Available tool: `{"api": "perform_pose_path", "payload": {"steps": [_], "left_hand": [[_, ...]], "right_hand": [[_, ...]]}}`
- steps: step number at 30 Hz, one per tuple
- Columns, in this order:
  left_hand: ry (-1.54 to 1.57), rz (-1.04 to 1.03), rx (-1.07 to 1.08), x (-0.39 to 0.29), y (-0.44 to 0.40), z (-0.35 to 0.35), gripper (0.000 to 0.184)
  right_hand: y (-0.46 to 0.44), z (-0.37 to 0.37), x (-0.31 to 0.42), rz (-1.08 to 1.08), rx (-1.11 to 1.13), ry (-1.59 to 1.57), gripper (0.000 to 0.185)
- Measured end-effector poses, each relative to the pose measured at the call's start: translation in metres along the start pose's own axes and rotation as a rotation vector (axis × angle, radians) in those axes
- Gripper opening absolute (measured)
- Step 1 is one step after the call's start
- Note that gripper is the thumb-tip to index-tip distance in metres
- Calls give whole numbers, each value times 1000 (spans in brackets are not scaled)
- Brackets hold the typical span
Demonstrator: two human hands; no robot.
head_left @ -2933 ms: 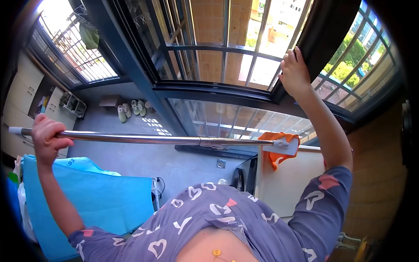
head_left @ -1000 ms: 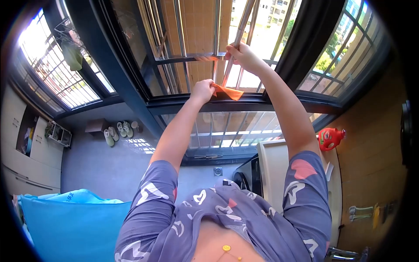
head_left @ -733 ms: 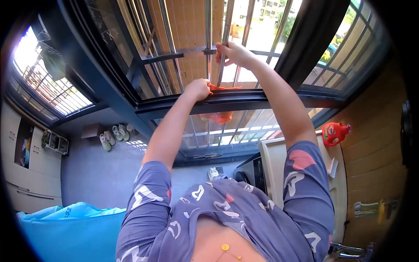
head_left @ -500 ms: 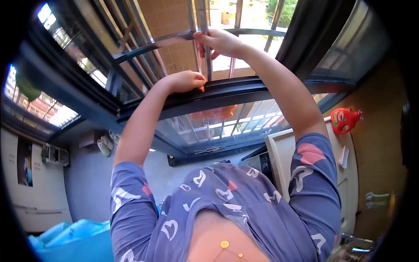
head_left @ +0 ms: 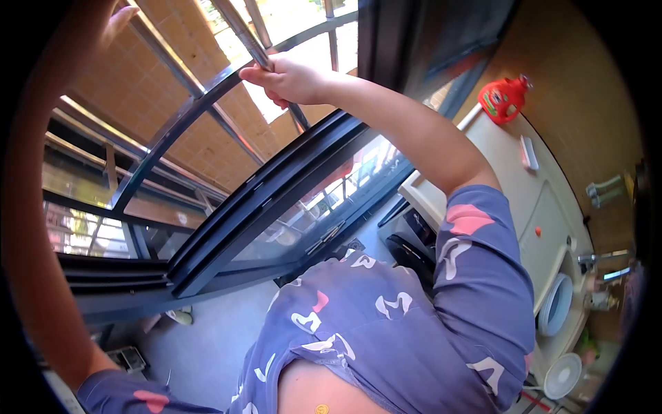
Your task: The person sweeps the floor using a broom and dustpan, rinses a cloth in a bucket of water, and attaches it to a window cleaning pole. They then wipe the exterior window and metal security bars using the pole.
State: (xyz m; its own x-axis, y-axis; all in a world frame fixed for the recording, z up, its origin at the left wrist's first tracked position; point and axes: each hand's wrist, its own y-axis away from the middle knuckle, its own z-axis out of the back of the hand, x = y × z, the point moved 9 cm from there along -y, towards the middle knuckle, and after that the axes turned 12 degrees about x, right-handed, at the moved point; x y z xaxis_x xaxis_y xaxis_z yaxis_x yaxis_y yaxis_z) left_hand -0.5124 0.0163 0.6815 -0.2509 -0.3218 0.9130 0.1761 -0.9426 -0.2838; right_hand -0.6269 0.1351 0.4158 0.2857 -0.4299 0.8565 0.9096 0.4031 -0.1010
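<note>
My right hand is closed around a shiny metal bar of the window guard, just above where the bar meets the curved dark crossrail. At the upper left, my left hand is partly cut off by the frame. Its visible finger and thumb are stretched out close to another upright metal bar; whether they touch it is unclear, and I see nothing held in them. Below my right hand runs the dark window frame with its sliding tracks.
On the right, a red detergent bottle and a white brush-like item stand by the pale washing counter. A light blue basin sits in its sink. Glass panes reflect the bars, and grey floor lies below.
My view has turned and shifted left. My left hand has left the window track and reached up to the far left bars. My right hand stays on a bar.
</note>
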Motion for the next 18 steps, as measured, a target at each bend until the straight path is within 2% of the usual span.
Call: {"api": "perform_pose_path", "payload": {"steps": [1,3,5,7,9,12,14,18], "left_hand": [[-133,-72,-19,-4,-14,-1,55],[-243,-87,115,12,-37,-31,56],[-301,-72,226,21,-54,-46,58],[-270,-94,215,17,-65,-26,55],[-398,-33,493,24,-73,-28,41],[-495,78,420,70,-87,-26,32],[-155,-45,385,79,-80,-14,32],[-64,140,559,87,-75,-28,42]], "right_hand": [[5,-1,3,0,38,-66,58],[10,0,3,-24,3,-172,48],[4,3,-6,-28,-16,-188,38],[10,8,-4,-59,-62,-157,37],[14,6,-5,-61,-46,-157,36],[23,5,-15,-67,-32,-142,32],[27,12,-27,-116,-9,-28,32],[41,13,-24,-238,-23,72,34]]}}
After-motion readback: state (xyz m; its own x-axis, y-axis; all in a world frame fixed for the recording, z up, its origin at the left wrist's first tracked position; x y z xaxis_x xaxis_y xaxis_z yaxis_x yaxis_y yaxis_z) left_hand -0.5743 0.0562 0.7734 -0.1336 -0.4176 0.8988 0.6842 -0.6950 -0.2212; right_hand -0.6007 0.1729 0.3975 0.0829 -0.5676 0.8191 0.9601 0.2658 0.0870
